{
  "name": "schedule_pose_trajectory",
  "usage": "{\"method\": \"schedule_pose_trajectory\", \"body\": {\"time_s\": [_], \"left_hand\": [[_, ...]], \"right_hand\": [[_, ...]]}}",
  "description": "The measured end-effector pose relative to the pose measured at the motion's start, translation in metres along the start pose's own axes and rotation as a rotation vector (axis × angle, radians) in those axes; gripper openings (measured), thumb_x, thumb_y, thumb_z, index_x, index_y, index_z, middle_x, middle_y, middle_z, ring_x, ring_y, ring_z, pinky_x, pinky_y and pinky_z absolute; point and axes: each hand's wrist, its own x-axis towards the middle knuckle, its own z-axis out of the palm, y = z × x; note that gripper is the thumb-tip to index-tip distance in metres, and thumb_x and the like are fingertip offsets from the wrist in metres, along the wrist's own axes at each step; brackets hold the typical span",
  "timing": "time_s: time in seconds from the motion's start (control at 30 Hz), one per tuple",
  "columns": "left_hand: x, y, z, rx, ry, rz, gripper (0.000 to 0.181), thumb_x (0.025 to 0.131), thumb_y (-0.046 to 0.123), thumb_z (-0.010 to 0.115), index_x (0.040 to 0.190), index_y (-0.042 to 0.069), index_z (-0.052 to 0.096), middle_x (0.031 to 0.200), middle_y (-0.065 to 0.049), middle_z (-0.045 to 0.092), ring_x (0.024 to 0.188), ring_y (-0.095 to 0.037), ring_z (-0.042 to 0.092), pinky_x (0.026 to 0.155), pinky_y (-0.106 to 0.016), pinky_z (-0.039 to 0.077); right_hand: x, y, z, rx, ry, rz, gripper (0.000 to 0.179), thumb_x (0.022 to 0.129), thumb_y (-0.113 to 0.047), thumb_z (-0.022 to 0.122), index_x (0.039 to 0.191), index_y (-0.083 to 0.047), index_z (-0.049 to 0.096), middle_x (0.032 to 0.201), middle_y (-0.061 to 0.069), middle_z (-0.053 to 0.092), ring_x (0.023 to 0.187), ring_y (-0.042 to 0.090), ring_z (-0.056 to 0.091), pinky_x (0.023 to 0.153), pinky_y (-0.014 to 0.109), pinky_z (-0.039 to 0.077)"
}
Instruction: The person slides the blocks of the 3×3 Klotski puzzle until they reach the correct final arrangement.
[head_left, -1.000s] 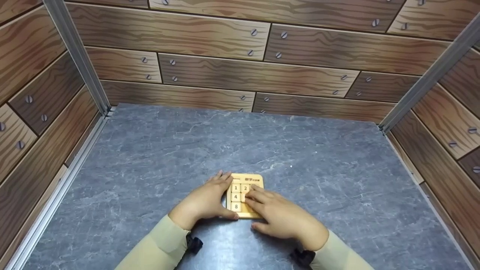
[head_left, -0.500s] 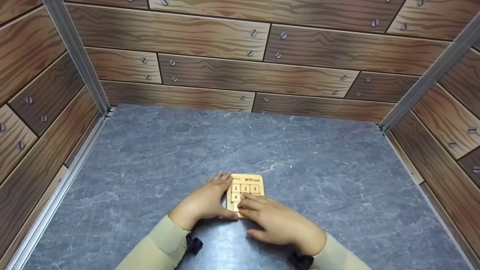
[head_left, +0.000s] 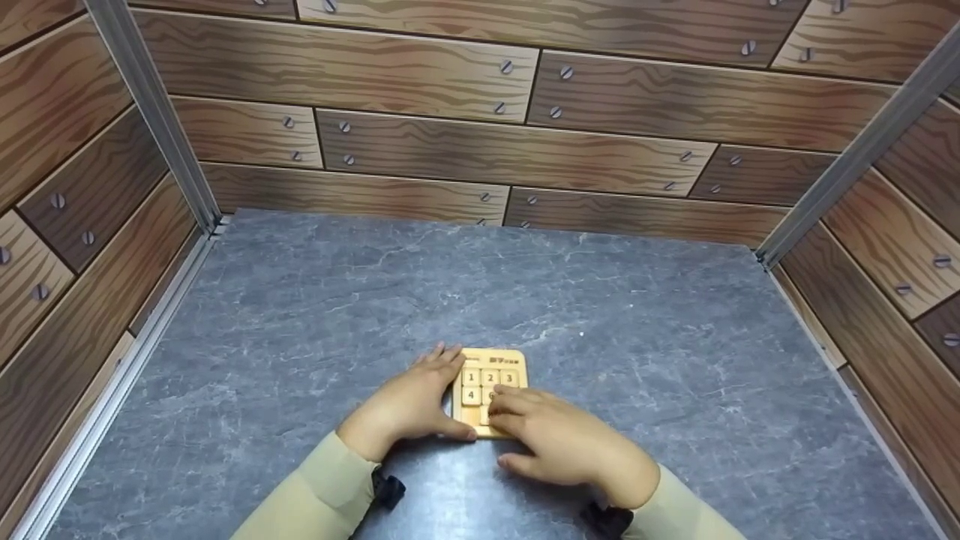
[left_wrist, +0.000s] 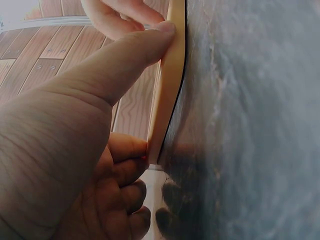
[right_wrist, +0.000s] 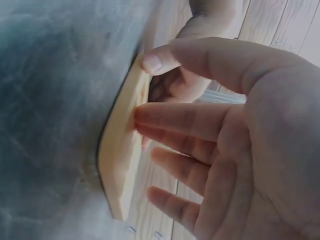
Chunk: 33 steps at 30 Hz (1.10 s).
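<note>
A yellow wooden number sliding puzzle (head_left: 491, 353) lies flat on the table. Its tiles 1, 2, 3 and 4 are readable; others are partly under fingers. My left hand (head_left: 409, 399) holds the puzzle's left side, thumb (left_wrist: 162, 32) on the near edge and fingers at the far left corner. My right hand (head_left: 564, 441) reaches over from the right, its nearly straight fingertips touching the tiles in the lower rows. Partly hidden by them is a tile (head_left: 484, 417) in the bottom row's middle; the slot left of it is bare. In the right wrist view the puzzle frame (right_wrist: 120, 155) appears edge-on.
The grey marbled tabletop (head_left: 375, 292) spreads around the puzzle. Wood-print panels (head_left: 420, 142) close in the back and both sides, with metal rails (head_left: 161, 120) at the corners. A black strap (head_left: 388, 489) sits at the left wrist.
My right fingertips moved down from the right column to the bottom row, then right. The 8 tile slid right from the bottom-left slot, baring it; tile 3 was uncovered. The left hand stayed put.
</note>
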Motion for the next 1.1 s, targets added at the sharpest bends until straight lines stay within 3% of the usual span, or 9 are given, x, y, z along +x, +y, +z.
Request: {"method": "schedule_pose_trajectory", "body": {"time_s": [0.17, 0.27, 0.8, 1.1], "left_hand": [[0.0, 0.001, -0.001, -0.003, 0.001, 0.004, 0.128, 0.08, 0.057, 0.099, 0.176, 0.003, 0.035, 0.188, -0.012, 0.028, 0.178, -0.041, 0.019, 0.145, -0.063, 0.022], [0.0, 0.001, -0.001, -0.007, 0.001, 0.008, 0.128, 0.08, 0.057, 0.1, 0.176, 0.002, 0.035, 0.188, -0.012, 0.027, 0.178, -0.041, 0.018, 0.145, -0.063, 0.022], [-0.001, -0.001, 0.0, -0.006, 0.007, 0.022, 0.128, 0.08, 0.057, 0.1, 0.175, 0.0, 0.036, 0.188, -0.013, 0.029, 0.177, -0.042, 0.02, 0.145, -0.062, 0.023], [-0.002, 0.0, -0.001, -0.008, 0.002, 0.013, 0.129, 0.079, 0.057, 0.1, 0.176, 0.001, 0.035, 0.188, -0.012, 0.028, 0.177, -0.042, 0.019, 0.145, -0.062, 0.022]], "right_hand": [[0.003, 0.003, 0.009, 0.017, -0.023, -0.002, 0.08, 0.109, -0.053, 0.07, 0.174, -0.013, 0.045, 0.188, 0.001, 0.033, 0.177, 0.03, 0.027, 0.143, 0.06, 0.031], [0.004, 0.004, 0.012, 0.023, -0.035, 0.0, 0.084, 0.109, -0.056, 0.068, 0.176, -0.013, 0.041, 0.19, -0.002, 0.027, 0.178, 0.029, 0.022, 0.144, 0.059, 0.027], [0.001, 0.0, 0.005, 0.015, -0.02, -0.092, 0.069, 0.109, -0.046, 0.072, 0.168, -0.014, 0.056, 0.178, 0.0, 0.051, 0.173, 0.028, 0.036, 0.142, 0.06, 0.032], [-0.001, -0.001, 0.001, 0.034, -0.048, -0.082, 0.064, 0.11, -0.044, 0.07, 0.167, -0.017, 0.058, 0.178, -0.001, 0.051, 0.173, 0.026, 0.037, 0.143, 0.057, 0.031]]}}
